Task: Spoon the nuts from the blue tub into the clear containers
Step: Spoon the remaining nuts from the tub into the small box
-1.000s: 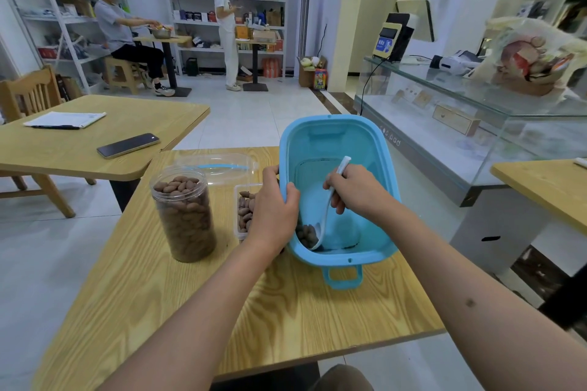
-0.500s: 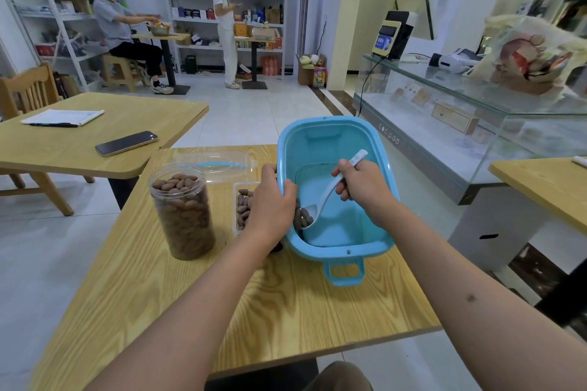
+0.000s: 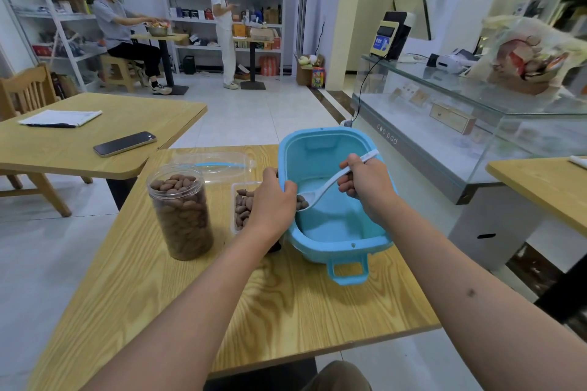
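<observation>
Left hand is gripping the tub rim, tilting it so nuts pool; right hand is pinching the loaded spoon.

Both bare forearms extend forward from the lower edge of the view and converge slightly. Left hand: back of the hand uppermost, fingers curled over the near-left rim of the tilted light-blue plastic tub, thumb on the outside. Right hand: wrist bent inward, fingers pinching the upper handle of the white plastic spoon, whose bowl points toward the left hand.
</observation>
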